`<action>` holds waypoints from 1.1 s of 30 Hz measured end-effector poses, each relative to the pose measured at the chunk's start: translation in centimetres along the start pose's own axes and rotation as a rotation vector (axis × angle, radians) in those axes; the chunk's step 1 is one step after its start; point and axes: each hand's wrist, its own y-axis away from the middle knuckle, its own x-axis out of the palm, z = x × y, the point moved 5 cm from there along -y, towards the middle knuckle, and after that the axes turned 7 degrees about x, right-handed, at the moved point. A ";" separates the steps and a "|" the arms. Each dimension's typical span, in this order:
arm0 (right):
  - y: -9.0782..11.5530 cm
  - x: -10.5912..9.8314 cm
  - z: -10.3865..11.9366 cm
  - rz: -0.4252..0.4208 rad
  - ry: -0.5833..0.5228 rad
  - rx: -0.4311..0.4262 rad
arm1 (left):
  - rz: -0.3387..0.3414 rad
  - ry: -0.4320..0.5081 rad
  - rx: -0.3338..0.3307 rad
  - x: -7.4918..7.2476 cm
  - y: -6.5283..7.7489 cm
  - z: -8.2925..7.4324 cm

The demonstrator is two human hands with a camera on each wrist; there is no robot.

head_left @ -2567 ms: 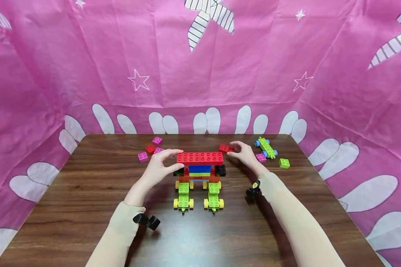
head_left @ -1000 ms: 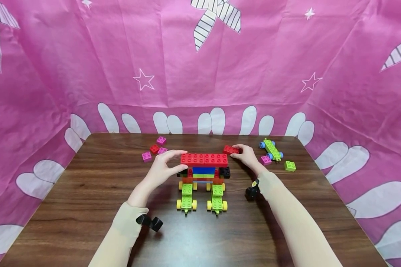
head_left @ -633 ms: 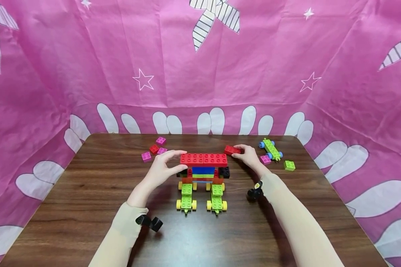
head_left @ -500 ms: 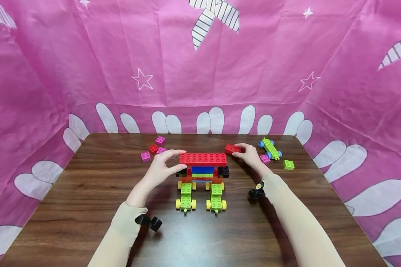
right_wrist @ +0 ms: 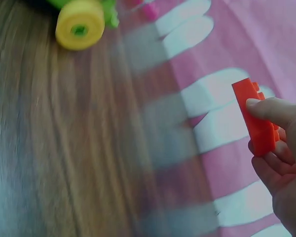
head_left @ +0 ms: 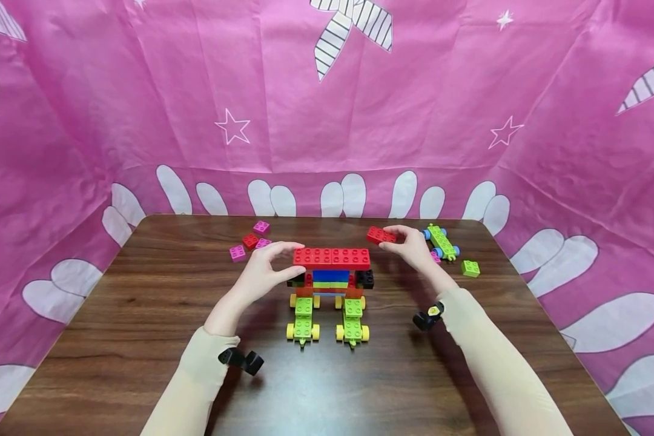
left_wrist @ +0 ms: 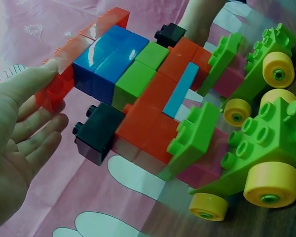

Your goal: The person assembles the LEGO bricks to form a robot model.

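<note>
A figure of building blocks (head_left: 330, 278) stands upright on two green wheeled bases. Two long red bricks (head_left: 332, 258) lie side by side across its top. My left hand (head_left: 257, 272) pinches the left end of this red row between thumb and fingers; the left wrist view shows the thumb on the red bricks (left_wrist: 81, 47) beside the blue ones. At the back right, my right hand (head_left: 414, 248) holds a loose red brick (head_left: 379, 235) by its right end. In the right wrist view, the thumb presses the face of that red brick (right_wrist: 254, 118), with the fingers behind it.
Several small pink and red bricks (head_left: 237, 253) lie at the back left. To the right are a green wheeled base (head_left: 441, 242) with blue wheels, a partly hidden pink brick (head_left: 436, 257) and a green brick (head_left: 471, 268). A pink cloth hangs behind the table (head_left: 142, 315).
My right hand has taken hold of the red brick, shifted it slightly right and raised it off the table. My left hand keeps its place at the figure's top.
</note>
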 end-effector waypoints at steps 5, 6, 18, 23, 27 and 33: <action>0.9 -0.3 2.6 -0.002 -0.022 -0.037 | 0.003 0.003 0.001 0.0 -0.1 -0.3; 1.0 -0.3 3.1 -0.001 -0.029 -0.042 | 0.005 0.006 0.001 0.0 -0.1 -0.3; 2.6 -1.5 9.7 0.040 -0.107 -0.135 | 0.047 -0.031 0.021 0.1 -0.8 -0.7; 3.5 -1.7 12.0 0.095 -0.135 -0.156 | 0.077 -0.039 0.037 0.0 -1.3 -1.1; 4.1 -1.6 13.4 0.131 -0.148 -0.183 | 0.093 -0.028 0.049 0.0 -1.7 -1.4; 5.1 -0.9 14.7 0.172 -0.132 -0.237 | 0.130 -0.014 0.036 0.1 -2.1 -1.6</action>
